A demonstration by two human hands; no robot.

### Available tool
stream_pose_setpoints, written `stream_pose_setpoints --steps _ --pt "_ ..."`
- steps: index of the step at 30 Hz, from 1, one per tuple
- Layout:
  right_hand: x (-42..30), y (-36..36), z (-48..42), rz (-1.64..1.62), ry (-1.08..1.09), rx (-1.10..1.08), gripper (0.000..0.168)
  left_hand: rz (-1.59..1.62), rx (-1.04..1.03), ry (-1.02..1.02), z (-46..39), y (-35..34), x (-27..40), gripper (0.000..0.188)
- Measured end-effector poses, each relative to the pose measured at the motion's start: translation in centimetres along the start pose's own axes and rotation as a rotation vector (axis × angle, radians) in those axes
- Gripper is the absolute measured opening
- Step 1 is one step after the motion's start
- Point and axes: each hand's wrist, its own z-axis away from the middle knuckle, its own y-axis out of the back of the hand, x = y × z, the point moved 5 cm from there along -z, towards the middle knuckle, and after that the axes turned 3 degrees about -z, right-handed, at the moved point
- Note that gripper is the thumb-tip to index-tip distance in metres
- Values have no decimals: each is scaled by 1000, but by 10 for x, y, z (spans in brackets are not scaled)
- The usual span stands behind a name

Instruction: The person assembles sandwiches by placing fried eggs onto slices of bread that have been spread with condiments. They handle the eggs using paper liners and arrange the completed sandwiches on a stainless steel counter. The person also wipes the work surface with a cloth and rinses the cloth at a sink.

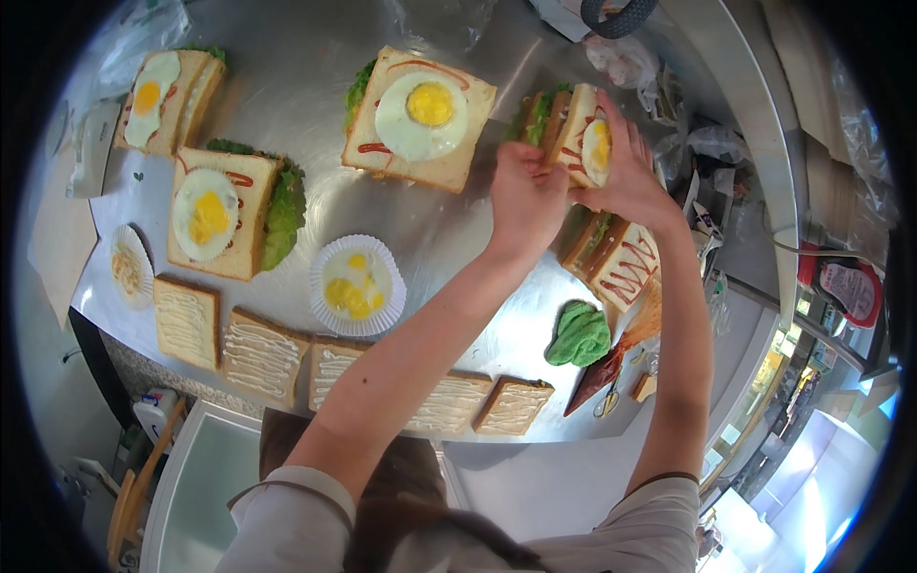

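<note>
At the right of the steel table, my right hand spreads around the far right side of an egg-topped sandwich. My left hand pinches its near left side with bent fingers. The sandwich has a fried egg and red sauce on its top bread slice, with lettuce and brown layers at its left side. Just nearer to me lies another layered sandwich with zigzag red sauce on top, partly hidden by my right wrist. Left of my hands sits a square sandwich with a fried egg.
Two more egg-topped sandwiches stand left. A paper cup holds egg pieces. Bread slices striped with white sauce line the front edge. A green cloth, a red sauce piping bag and scissors lie near my right forearm.
</note>
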Motion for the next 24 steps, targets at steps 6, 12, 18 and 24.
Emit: stream_pose_setpoints --steps 6,12,18,24 --pt "9 3 -3 -110 13 -29 117 55 -30 10 -3 -2 -3 28" --pt "4 -6 2 66 37 85 118 -22 -26 15 -10 3 -16 24" --pt "7 3 10 -132 52 121 116 -107 63 8 -7 9 -13 24" --pt "34 16 19 -378 37 157 65 -48 40 -9 -9 9 -13 22"
